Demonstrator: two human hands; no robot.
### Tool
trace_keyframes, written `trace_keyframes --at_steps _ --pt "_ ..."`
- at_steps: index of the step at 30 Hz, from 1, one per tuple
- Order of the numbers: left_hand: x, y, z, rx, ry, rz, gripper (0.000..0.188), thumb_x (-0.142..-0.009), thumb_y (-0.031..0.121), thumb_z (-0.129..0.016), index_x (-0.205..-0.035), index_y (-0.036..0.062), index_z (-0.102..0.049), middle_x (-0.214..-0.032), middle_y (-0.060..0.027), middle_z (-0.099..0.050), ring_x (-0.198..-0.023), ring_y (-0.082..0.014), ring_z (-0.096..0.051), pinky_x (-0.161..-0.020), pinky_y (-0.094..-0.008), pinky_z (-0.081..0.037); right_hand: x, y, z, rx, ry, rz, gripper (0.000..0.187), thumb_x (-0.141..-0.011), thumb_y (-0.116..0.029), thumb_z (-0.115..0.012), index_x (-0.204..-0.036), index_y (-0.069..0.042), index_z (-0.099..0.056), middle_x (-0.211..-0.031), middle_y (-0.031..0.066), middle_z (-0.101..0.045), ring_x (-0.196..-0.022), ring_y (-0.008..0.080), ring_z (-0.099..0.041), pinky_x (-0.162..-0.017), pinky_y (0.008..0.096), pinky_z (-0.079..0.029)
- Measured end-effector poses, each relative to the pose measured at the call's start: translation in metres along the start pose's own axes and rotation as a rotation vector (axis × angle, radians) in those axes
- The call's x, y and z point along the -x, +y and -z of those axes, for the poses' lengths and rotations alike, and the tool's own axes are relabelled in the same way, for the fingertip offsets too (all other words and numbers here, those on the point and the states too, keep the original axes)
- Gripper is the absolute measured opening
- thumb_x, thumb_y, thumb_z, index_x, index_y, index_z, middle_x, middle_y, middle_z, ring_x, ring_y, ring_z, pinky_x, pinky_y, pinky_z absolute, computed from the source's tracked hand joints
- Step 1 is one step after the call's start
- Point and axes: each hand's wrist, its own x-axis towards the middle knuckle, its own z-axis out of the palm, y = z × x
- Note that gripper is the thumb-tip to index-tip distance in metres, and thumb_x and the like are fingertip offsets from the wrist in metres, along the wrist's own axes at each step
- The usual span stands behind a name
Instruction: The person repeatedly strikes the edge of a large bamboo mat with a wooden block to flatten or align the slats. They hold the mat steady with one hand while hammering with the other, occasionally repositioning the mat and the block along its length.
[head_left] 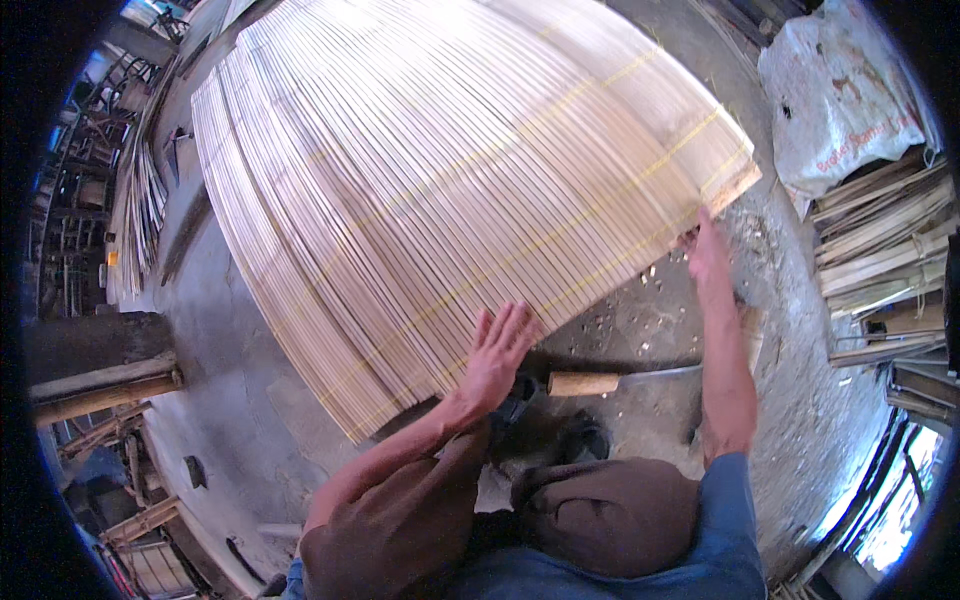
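Mat (450, 210): spread in front of me
Left hand (495, 352): flat on it, fingers slightly apart
Right hand (708, 250): at its edge, grip unclear
Ties (690, 137): rows across, binding looks done
Knife (605, 383): on floor (245, 350); can't tell what's left

- A large mat (430, 200) of pale, narrow wooden strips, laid side by side
- Thin yellow bands cross the strips in several rows
- It lies spread out over the grey floor (250, 350), strips running away from the near edge
- Its left part ripples gently
- The far part shines pale with glare
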Motion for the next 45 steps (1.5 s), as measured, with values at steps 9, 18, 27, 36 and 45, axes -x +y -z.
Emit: trace_keyframes --at_steps 9,18,27,36,45 --pt "-0.006 -0.01 0.015 0.105 -0.101 -0.074 0.079 -0.081 0.018 -0.071 -0.154 0.0174 -0.04 -0.165 -0.0079 -0.029 -0.153 -0.0284 -0.025 -0.123 -0.0622 -0.007 0.001 -0.047 0.009 -0.082 -0.112 0.096 0.038 -0.095 -0.038 -0.071 -0.113 -0.005 -0.066 -0.098 0.0045 -0.065 -0.087 0.0186 -0.061 -0.08 0.0353 -0.051" --pt "0.03 -0.057 0.017 0.097 -0.122 -0.173 0.056 -0.086 0.02 -0.065 -0.141 0.0202 -0.056 -0.16 -0.0101 -0.037 -0.15 -0.0314 -0.03 -0.122 -0.0653 -0.007 0.02 0.08 0.053 0.413 -0.242 0.353 0.044 -0.105 -0.022 -0.053 -0.146 -0.005 -0.048 -0.124 0.0111 -0.062 -0.111 0.0232 -0.059 -0.093 0.0391 -0.051" --pt "-0.068 -0.022 0.066 0.143 -0.076 -0.227 0.038 -0.093 0.03 -0.065 -0.128 0.0144 -0.065 -0.145 -0.0097 -0.052 -0.142 -0.0336 -0.041 -0.117 -0.0696 -0.014 -0.05 -0.067 -0.025 -0.02 -0.216 0.357 0.04 -0.096 -0.031 -0.064 -0.12 0.001 -0.063 -0.108 0.0118 -0.068 -0.091 0.0226 -0.063 -0.079 0.037 -0.052" --pt "-0.054 -0.001 0.019 0.055 -0.153 -0.324 0.051 -0.083 0.021 -0.068 -0.134 0.0239 -0.063 -0.153 -0.0012 -0.049 -0.147 -0.0308 -0.037 -0.119 -0.0707 -0.009 -0.009 -0.063 0.094 0.201 -0.308 0.415 0.05 -0.092 -0.018 -0.067 -0.138 -0.002 -0.054 -0.13 0.0119 -0.064 -0.111 0.0191 -0.064 -0.093 0.031 -0.05" --pt "-0.012 -0.054 0.024 0.118 -0.097 -0.19 0.053 -0.079 0.004 -0.065 -0.13 0.0159 -0.066 -0.148 -0.0063 -0.055 -0.146 -0.0311 -0.039 -0.122 -0.0669 -0.006 -0.009 0.002 -0.014 0.603 -0.242 0.452 0.044 -0.097 -0.028 -0.062 -0.134 -0.005 -0.056 -0.125 0.0123 -0.063 -0.108 0.0254 -0.063 -0.092 0.0374 -0.053"
